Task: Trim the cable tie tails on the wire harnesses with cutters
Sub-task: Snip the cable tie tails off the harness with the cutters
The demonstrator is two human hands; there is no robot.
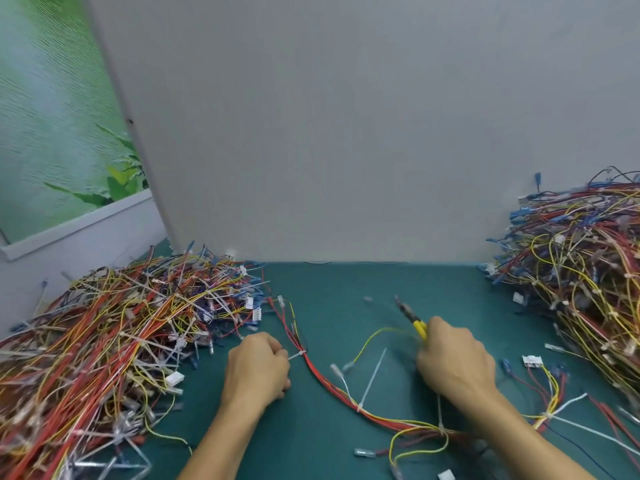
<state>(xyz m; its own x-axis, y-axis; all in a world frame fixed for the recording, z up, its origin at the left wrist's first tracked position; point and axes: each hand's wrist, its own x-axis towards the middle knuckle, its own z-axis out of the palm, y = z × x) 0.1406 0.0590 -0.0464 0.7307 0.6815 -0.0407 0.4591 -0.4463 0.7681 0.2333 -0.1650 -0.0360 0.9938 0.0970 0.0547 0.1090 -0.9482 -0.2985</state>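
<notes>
Pinching the tie tail in our left hand, fingers curled on it, at 9 o'clock of the red harness mid-bench. Our right hand grips the yellow cutters at 1 o'clock. They're blurred, so we can't tell if the blades are open. We'd pull the tail taut, seat blades flush on the tie head, clear of insulation.
</notes>
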